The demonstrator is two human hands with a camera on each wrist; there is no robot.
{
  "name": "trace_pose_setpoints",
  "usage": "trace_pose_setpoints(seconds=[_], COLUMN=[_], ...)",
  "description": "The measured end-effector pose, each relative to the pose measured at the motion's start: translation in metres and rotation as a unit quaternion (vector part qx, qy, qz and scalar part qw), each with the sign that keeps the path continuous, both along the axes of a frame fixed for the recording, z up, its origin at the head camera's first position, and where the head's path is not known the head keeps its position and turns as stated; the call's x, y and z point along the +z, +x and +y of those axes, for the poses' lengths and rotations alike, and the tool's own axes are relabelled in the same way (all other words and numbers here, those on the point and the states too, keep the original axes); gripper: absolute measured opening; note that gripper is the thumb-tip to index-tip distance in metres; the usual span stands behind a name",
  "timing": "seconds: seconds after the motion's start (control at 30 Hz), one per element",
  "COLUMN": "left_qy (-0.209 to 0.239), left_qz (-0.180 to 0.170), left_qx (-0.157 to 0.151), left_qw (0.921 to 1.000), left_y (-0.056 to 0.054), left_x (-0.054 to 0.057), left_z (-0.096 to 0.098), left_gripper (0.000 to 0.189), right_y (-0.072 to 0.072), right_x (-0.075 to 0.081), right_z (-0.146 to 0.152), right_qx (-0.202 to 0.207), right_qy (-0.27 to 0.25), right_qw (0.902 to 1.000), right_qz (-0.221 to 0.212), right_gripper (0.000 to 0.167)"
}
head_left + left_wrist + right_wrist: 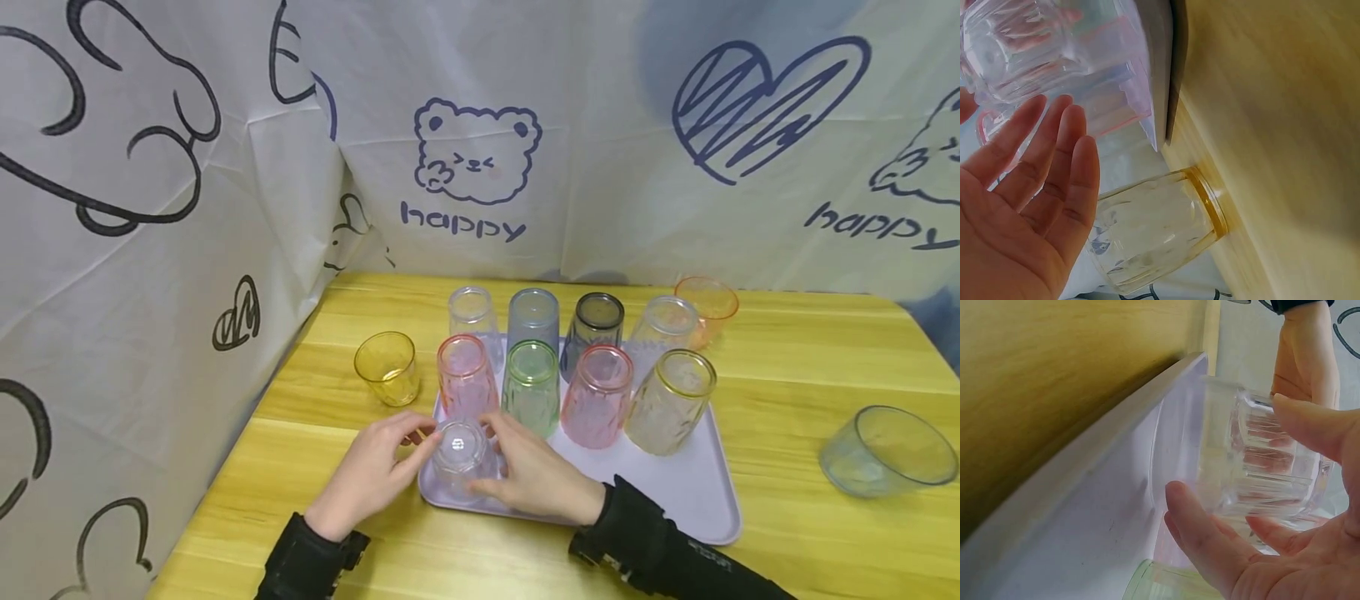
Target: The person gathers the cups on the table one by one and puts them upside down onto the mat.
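A clear glass [459, 450] stands upside down at the near left corner of a lilac tray [678, 504]. My right hand [536, 475] holds it from the right; in the right wrist view the thumb and fingers bend round the clear glass [1272, 456]. On its other side is my left hand [371, 475], with thumb and fingertips at the glass. The left wrist view shows that hand's fingers [1072, 162] fairly straight beside the clear glass [1016, 50]; whether all the tips touch is unclear. Directly behind stands an upturned pink-rimmed glass [467, 379].
More upturned glasses fill the tray's back, among them a green one [532, 387], a second pink one [597, 396] and a yellow-rimmed one [670, 404]. Off the tray stand a yellow glass [397, 383], an orange one [712, 308] and a bluish one [862, 462]. A printed cloth [570, 217] hangs behind.
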State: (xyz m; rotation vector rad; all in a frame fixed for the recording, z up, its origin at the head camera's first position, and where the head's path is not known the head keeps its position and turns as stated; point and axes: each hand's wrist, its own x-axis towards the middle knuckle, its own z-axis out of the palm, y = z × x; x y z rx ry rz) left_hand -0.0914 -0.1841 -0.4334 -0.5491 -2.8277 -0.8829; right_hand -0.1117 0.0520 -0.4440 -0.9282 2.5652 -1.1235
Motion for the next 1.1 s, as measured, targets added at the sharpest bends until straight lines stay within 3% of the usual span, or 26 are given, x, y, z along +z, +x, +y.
trace_pose_setpoints(seconds=[0.7,1.1], left_qy=[-0.004,-0.012], left_qz=[-0.06,-0.061], left_qx=[-0.015,-0.018], left_qw=[0.9981,0.9979], left_y=[-0.0079,-0.0077], left_x=[0.0034,0.005], left_z=[-0.0019,-0.0036], left_gripper=[0.033,0.035], right_y=[-0.0038,-0.0033], right_x=[-0.0011,-0.0017], right_z=[-0.0014,-0.0028], right_qx=[0.009,0.011], right_qy=[-0.002,0.001], right_qw=[1.0,0.9999], right_qz=[0.002,-0.002], right_gripper=[0.059,0.06])
